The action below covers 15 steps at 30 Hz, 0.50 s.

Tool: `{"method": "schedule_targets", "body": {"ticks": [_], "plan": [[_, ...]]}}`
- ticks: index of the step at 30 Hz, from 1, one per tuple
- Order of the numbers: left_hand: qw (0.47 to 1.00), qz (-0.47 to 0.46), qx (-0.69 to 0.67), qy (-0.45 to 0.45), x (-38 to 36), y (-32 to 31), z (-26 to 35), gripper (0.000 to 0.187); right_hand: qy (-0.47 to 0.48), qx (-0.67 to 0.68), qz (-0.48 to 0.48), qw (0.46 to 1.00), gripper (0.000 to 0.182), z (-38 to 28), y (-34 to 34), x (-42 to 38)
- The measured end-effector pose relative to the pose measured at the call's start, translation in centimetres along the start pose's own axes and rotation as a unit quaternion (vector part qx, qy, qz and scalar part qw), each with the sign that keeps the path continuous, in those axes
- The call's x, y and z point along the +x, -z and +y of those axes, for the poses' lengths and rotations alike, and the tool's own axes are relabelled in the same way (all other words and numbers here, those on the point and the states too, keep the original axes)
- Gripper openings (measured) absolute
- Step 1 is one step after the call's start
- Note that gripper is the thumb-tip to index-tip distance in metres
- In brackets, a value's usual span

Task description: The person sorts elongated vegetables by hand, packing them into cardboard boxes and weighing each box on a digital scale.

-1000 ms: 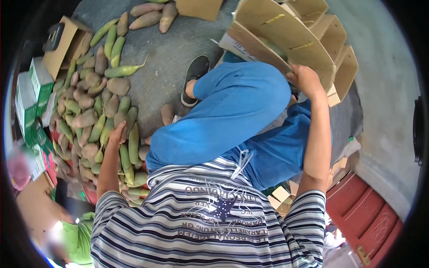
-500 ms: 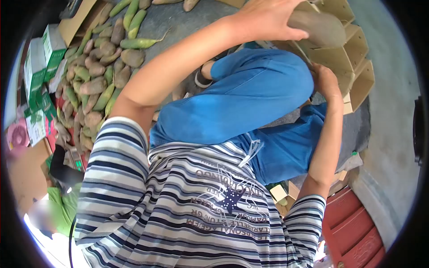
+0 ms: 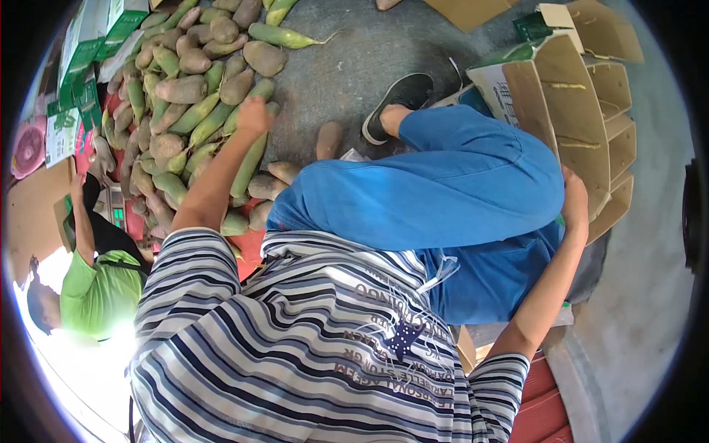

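My left hand (image 3: 253, 118) is at the right side of a large pile of green and brown root vegetables (image 3: 182, 90). Its fingers are curled round a root vegetable (image 3: 273, 108), of which only a small part shows. On the right, my right hand (image 3: 575, 196) is at the near edge of an open cardboard box (image 3: 573, 111), beside my raised knee. Its fingers are bent against the box edge and partly hidden. The box has raised flaps, and its inside cannot be seen well.
Loose root vegetables (image 3: 329, 140) lie near my shoe (image 3: 402, 100). Green and white boxes (image 3: 77, 48) stand at the upper left. A co-worker in a green top (image 3: 100, 292) is at the lower left, by a scale (image 3: 117, 207). A cardboard sheet (image 3: 473, 9) lies at the top.
My left hand has moved from above the box to the pile, and the brown root vegetable it held is out of it. The view has shifted, showing more of the box and co-worker.
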<state>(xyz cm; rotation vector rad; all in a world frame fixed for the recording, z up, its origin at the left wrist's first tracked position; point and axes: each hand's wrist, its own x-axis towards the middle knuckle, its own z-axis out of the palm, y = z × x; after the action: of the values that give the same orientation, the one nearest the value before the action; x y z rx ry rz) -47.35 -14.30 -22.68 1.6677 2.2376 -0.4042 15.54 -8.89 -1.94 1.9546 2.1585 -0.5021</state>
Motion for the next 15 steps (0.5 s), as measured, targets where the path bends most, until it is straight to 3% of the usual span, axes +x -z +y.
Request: {"method": "schedule_targets", "body": {"ticks": [3, 6, 10, 15], "plan": [[0.990, -0.100, -0.022, 0.094, 0.7, -1.8, -4.9, 0.053, -0.018, -0.005, -0.024, 1.000, 0.028, -1.2, 0.8, -0.3], [0.983, -0.179, -0.023, 0.018, 0.8, -3.7, -7.1, 0.058, -0.048, 0.004, -0.034, 0.998, 0.029, -1.8, 0.7, -0.4], [0.987, -0.133, 0.042, 0.077, 0.0, -5.9, -5.8, 0.061, -0.086, 0.031, -0.021, 0.996, 0.029, -1.4, 0.3, -0.4], [0.982, -0.117, 0.114, 0.092, -1.0, -3.9, -4.0, 0.063, -0.070, 0.043, -0.016, 0.996, 0.030, 0.2, -0.6, -0.3]]}}
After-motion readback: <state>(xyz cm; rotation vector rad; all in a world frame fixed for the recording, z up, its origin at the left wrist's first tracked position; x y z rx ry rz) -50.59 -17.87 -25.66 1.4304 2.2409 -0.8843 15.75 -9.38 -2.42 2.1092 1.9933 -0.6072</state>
